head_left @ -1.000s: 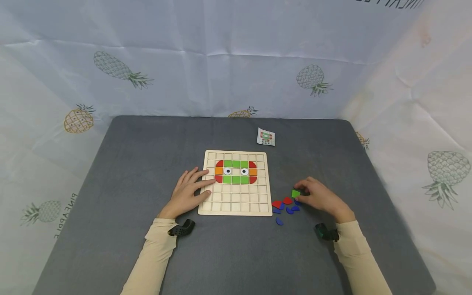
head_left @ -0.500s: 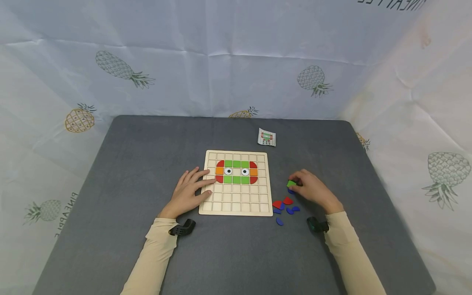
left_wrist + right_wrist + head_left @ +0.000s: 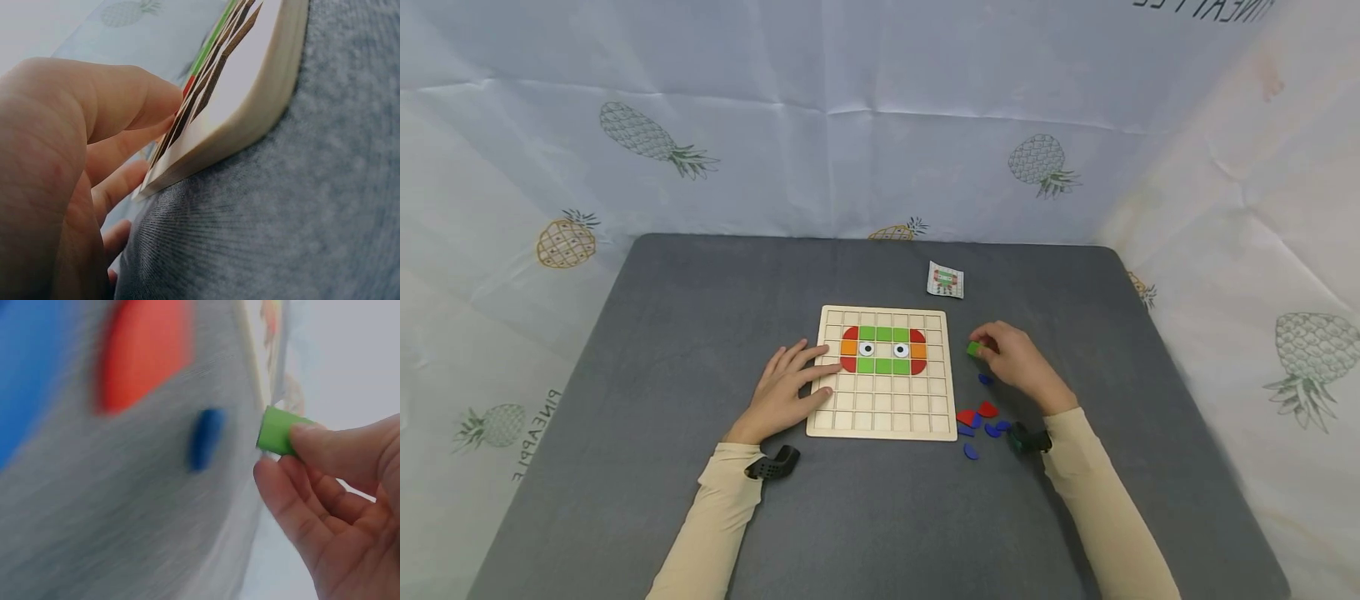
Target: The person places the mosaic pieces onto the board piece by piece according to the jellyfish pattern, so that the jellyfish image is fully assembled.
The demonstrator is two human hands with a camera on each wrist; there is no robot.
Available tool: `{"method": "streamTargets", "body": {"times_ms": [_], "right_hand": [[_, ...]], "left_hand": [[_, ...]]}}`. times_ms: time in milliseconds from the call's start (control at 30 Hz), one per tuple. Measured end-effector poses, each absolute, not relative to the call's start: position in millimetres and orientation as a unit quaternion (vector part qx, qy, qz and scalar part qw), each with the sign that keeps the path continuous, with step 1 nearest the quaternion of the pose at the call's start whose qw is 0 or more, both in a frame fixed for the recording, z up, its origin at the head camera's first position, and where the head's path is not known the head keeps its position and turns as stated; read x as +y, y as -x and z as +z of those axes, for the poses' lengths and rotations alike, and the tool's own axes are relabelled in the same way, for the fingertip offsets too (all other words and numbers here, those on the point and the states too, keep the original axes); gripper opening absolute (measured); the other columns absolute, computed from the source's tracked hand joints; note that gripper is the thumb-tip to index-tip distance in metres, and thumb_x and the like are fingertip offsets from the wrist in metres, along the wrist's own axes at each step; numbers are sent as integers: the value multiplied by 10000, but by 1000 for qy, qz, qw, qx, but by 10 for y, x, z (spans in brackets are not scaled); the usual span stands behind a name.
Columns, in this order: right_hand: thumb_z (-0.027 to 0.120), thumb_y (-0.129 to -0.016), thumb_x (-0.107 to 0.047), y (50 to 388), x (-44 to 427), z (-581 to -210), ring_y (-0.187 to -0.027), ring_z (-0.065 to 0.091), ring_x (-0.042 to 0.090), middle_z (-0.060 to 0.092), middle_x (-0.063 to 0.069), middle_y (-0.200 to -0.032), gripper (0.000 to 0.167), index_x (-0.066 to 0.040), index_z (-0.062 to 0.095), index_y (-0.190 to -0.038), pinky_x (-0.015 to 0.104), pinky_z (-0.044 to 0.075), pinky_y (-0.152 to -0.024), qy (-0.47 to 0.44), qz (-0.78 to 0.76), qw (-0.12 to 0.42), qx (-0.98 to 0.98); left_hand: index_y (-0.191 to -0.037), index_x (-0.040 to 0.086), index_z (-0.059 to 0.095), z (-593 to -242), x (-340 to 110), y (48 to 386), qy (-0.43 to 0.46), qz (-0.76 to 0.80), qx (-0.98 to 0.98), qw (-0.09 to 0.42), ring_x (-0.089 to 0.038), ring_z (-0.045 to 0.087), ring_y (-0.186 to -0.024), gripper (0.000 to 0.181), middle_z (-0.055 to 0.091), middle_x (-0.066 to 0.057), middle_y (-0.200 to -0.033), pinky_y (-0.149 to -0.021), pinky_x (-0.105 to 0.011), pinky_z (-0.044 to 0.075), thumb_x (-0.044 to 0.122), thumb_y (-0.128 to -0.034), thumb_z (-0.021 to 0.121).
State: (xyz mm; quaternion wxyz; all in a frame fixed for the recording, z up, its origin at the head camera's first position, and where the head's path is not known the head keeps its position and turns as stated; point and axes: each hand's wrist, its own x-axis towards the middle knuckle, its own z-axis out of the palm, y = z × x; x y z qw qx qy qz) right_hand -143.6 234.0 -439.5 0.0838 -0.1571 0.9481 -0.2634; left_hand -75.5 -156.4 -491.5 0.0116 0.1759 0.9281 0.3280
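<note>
The wooden grid board (image 3: 880, 404) lies mid-table, bearing red, green and orange pieces and two eye pieces in its upper half. My left hand (image 3: 781, 398) rests with spread fingers on the board's left edge; in the left wrist view the thumb (image 3: 137, 97) touches its rim. Right of the board, my right hand (image 3: 1018, 362) pinches a green piece (image 3: 973, 349) between thumb and fingertips, held off the table. The right wrist view shows this green block (image 3: 278, 430) close up.
Loose red pieces (image 3: 988, 409) and several blue pieces (image 3: 971, 452) lie off the board's lower right corner, with one blue piece (image 3: 984, 379) farther up. A small printed card (image 3: 945, 281) sits behind the board. A pineapple-print cloth hangs behind the table.
My right hand has moved up and left with the green piece, towards the board's right edge. A blue piece beneath it has shifted up and left and now lies apart. My left hand stays put.
</note>
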Motion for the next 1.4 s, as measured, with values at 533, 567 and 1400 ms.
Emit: {"method": "streamTargets", "body": {"times_ms": [533, 567, 1400], "right_hand": [[620, -993, -37, 1546, 1796, -4042, -933, 607, 244, 649, 131, -1085, 183, -28, 697, -1158, 420, 561, -833, 232, -321, 64, 916], [618, -994, -37, 1546, 1759, -4042, -940, 617, 245, 655, 133, -1091, 184, -22, 697, -1159, 423, 568, -835, 237, -324, 67, 913], [698, -968, -198, 1449, 1242, -4188, -755, 557, 106, 712, -14, -938, 90, -141, 766, -985, 260, 490, -669, 299, -235, 149, 913]], "left_hand": [[-1360, 269, 671, -4913, -1547, 760, -170, 328, 929, 11, -328, 219, -1566, 406, 479, -41, -1568, -1304, -547, 47, 341, -960, 665], [-1361, 269, 670, -4914, -1547, 759, -170, 327, 930, 11, -327, 219, -1566, 407, 479, -40, -1568, -1305, -545, 48, 342, -960, 665], [-1365, 266, 666, -4931, -1549, 760, -166, 328, 930, 14, -309, 207, -1572, 411, 468, -26, -1577, -1306, -535, 38, 343, -961, 665]]}}
